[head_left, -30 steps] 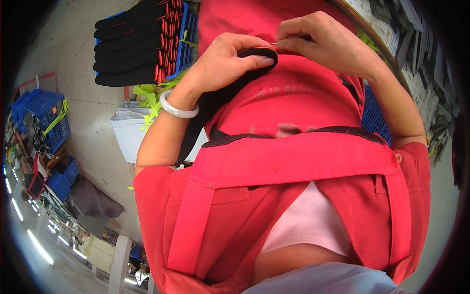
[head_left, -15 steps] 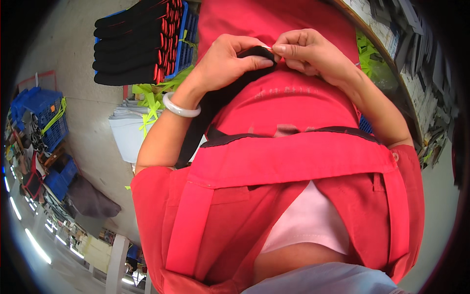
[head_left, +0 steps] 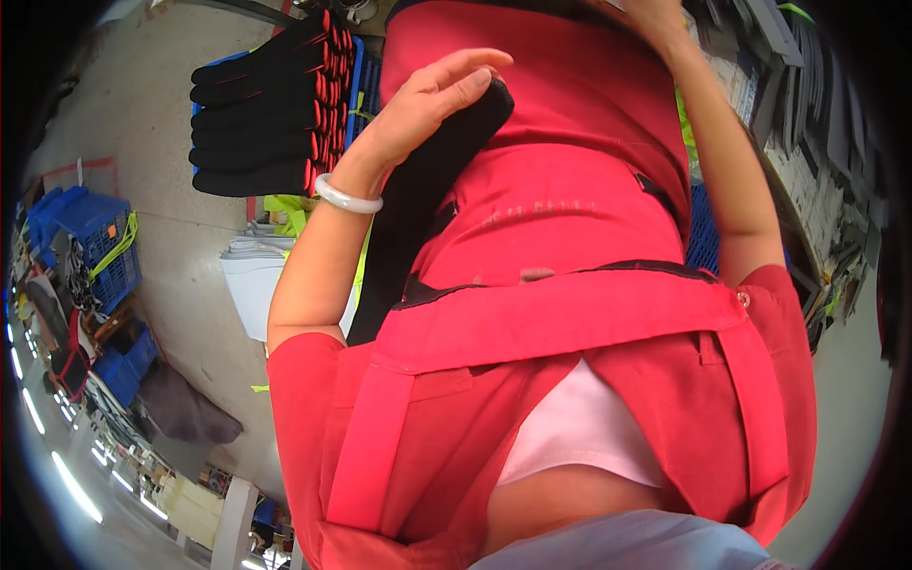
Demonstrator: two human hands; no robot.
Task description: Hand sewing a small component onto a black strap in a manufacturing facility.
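My left hand (head_left: 437, 95), with a white bangle at the wrist, is over my red apron (head_left: 541, 214) with its fingers stretched out and thumb apart. Against its underside is the rounded end of a long black fabric strip (head_left: 423, 199), which hangs down along my left side. No fingers wrap round the strip. At the top edge my right hand (head_left: 657, 21) is partly cut off, reaching forward. Its fingers are out of view, so whatever it touches cannot be made out.
Left ahead, black fabric pieces with red edges (head_left: 271, 114) are stacked on a blue crate (head_left: 366, 76). White sheets (head_left: 249, 285) lie below it. More blue crates (head_left: 100, 242) stand farther left. Stacked grey sheets (head_left: 826, 104) line the right side.
My right hand has left the strip's end and moved forward to the top edge. My left hand has opened from its pinch and shifted slightly left, the strip staying beside it.
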